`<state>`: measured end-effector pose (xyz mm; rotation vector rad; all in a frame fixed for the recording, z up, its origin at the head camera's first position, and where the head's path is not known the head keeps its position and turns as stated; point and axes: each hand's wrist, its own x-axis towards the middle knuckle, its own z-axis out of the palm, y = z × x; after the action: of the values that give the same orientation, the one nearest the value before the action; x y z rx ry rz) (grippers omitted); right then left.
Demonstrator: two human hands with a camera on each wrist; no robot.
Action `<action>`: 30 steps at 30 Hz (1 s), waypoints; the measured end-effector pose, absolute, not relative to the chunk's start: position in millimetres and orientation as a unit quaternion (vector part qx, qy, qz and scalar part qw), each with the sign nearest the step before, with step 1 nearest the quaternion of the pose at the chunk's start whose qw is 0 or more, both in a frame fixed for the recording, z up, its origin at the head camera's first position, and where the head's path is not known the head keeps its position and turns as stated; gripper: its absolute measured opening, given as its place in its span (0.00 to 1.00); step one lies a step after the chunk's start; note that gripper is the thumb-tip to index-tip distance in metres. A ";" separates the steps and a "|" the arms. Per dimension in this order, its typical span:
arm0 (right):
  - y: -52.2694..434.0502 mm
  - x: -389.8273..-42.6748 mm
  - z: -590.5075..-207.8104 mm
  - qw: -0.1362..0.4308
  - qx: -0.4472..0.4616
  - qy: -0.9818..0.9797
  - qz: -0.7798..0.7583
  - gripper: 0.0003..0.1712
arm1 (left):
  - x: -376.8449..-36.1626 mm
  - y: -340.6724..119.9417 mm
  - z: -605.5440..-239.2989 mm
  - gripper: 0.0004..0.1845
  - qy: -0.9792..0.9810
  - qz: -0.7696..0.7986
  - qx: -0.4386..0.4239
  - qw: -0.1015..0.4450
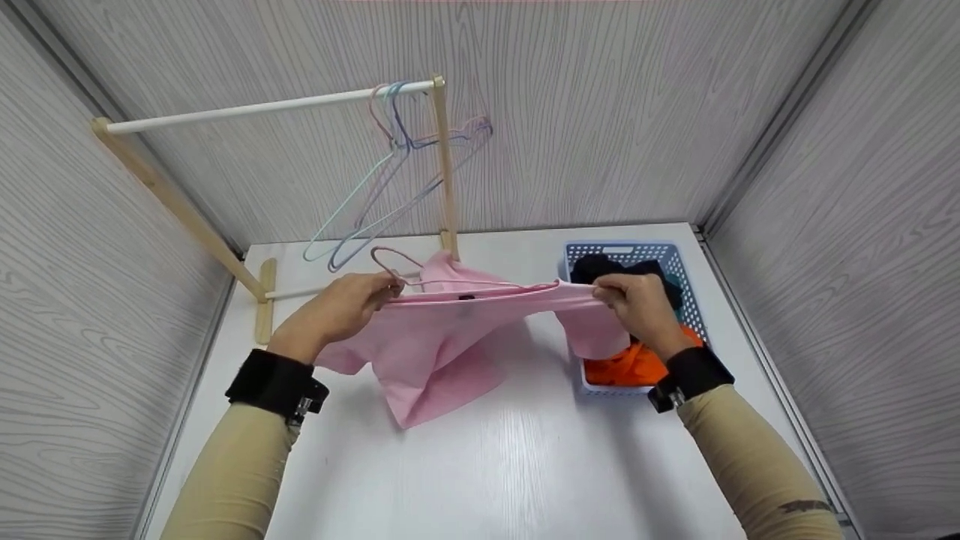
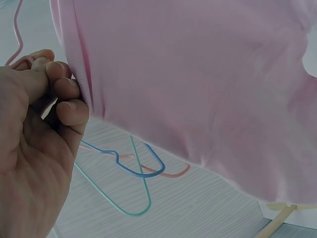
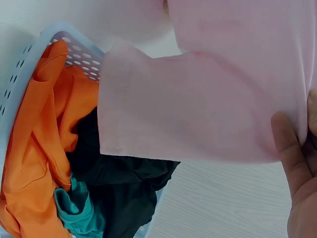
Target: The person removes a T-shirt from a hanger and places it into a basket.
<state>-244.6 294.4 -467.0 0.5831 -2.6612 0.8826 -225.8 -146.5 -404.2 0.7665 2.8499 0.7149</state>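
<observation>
A pink T-shirt (image 1: 442, 330) is stretched sideways between both hands above the white table. A pink hanger (image 1: 480, 283) lies along its neckline, one end inside the collar and the hook rising at the left. My left hand (image 1: 341, 311) pinches the hanger near the base of its hook together with the collar edge; the left wrist view shows those fingers curled on the fabric (image 2: 148, 74). With thumb and fingers, my right hand (image 1: 641, 304) grips the shirt at its right shoulder. One sleeve (image 3: 148, 104) hangs below that hand, over the basket's near side.
Behind the shirt stands a wooden rack (image 1: 446, 165) with a white rail (image 1: 270, 106). Several coloured hangers (image 1: 360, 187) hang at the rail's right end. A blue perforated basket (image 1: 686, 277) at the right holds orange (image 3: 34, 163), black (image 3: 124, 183) and teal (image 3: 79, 208) clothes.
</observation>
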 end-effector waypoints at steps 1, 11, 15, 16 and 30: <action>293.2 -244.1 -466.5 0.137 0.198 -0.921 0.305 0.09 | -225.4 -147.1 -404.3 0.12 0.937 0.238 0.249 0.053; 257.0 -235.6 -456.7 0.052 0.197 -0.937 0.284 0.14 | -222.4 -132.0 -402.9 0.14 0.947 0.217 0.228 0.070; 248.6 -233.0 -458.3 0.035 0.223 -0.935 0.274 0.16 | -219.7 -126.4 -403.7 0.14 0.954 0.195 0.219 0.062; 247.1 -231.8 -458.3 0.029 0.227 -0.935 0.270 0.16 | -219.9 -125.2 -404.2 0.14 0.955 0.192 0.219 0.059; 233.8 -231.7 -460.7 0.149 0.301 -0.907 0.254 0.07 | -223.2 -112.5 -408.8 0.11 0.951 0.182 0.249 0.028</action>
<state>-231.7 233.8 -460.7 0.8663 -2.6059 0.7305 -223.2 -112.5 -408.8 0.7698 2.9341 0.5629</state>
